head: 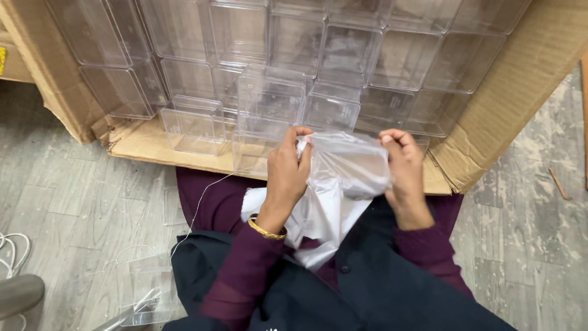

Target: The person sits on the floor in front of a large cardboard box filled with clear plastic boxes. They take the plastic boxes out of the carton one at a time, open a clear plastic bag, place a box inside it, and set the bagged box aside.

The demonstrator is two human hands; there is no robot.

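Both my hands are raised in front of my lap, backs toward me. My left hand [288, 171] has fingers curled in a pinch, wrist bent up; my right hand [404, 168] mirrors it, fingers pinched closed.

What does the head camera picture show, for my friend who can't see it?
Two hands, the left hand and the right hand, hold a thin clear plastic bag by its top edge, over a lap in dark clothes. In front lies an open cardboard box full of clear plastic containers, on a grey wood-look floor.
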